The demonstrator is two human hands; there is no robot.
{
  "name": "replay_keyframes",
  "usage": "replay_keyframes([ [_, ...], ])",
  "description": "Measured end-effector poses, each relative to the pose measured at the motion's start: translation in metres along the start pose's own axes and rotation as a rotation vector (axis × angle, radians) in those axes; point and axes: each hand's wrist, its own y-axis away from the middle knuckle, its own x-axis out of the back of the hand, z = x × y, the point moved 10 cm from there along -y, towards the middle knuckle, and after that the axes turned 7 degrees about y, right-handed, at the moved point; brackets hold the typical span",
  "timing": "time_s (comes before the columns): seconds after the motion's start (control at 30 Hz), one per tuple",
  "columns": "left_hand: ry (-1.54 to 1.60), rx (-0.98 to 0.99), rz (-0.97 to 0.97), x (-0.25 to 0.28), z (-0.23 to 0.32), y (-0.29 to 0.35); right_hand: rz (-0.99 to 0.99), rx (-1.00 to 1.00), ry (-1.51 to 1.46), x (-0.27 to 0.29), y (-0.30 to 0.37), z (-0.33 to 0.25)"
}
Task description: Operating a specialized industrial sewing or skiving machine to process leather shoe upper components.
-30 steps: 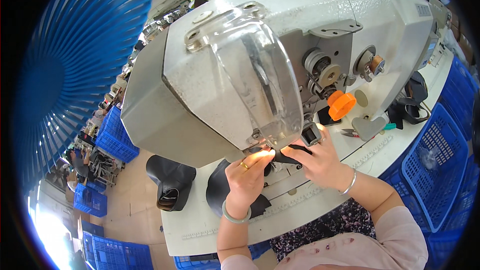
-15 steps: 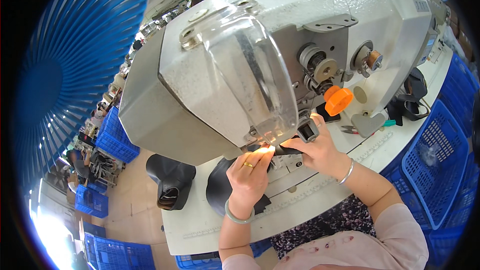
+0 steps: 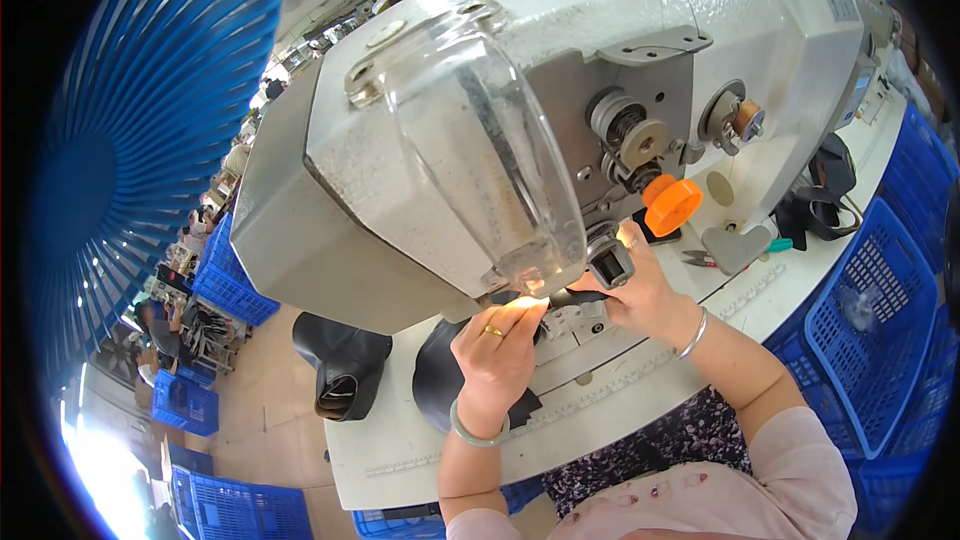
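A large white sewing machine [image 3: 420, 160] fills the middle of the view, with a clear plastic guard [image 3: 490, 140] and an orange knob [image 3: 672, 206]. Below its head, in the lamp's glow, a black leather piece [image 3: 433, 380] lies on the white table. My left hand [image 3: 497, 355], wearing a gold ring, pinches this leather close to the needle area, fingertips partly under the machine head. On the other side of the needle area, my right hand [image 3: 642, 290] has its thumb and fingers closed on a dark edge of the leather. The needle itself is hidden.
Another black leather piece, tube-shaped [image 3: 342, 365], stands at the table's left edge. Snips [image 3: 700, 258] and black straps [image 3: 825, 210] lie to the right. Blue crates [image 3: 870, 330] flank the right side; a blue fan [image 3: 150, 130] stands at left. A ruler strip [image 3: 640, 373] runs along the tabletop.
The machine head appears shifted slightly left as the view moves a little. Both hands stay close to the needle area, still gripping the leather, with only small finger movement.
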Motion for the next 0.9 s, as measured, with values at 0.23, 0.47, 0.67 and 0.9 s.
replay_keyframes([
  [0.23, -0.061, 0.030, -0.006, -0.003, 0.007, -0.003, 0.050, 0.020, -0.059, -0.002, 0.001, 0.010],
  [0.47, -0.119, 0.002, 0.036, -0.003, 0.004, 0.000, 0.077, 0.047, -0.057, -0.002, -0.003, 0.010],
  [0.67, -0.043, 0.058, 0.056, -0.002, -0.004, 0.003, 0.085, 0.038, -0.058, -0.003, -0.006, 0.013],
  [0.9, 0.005, 0.142, 0.051, -0.003, -0.019, 0.007, 0.013, -0.039, -0.109, -0.010, -0.007, 0.024],
])
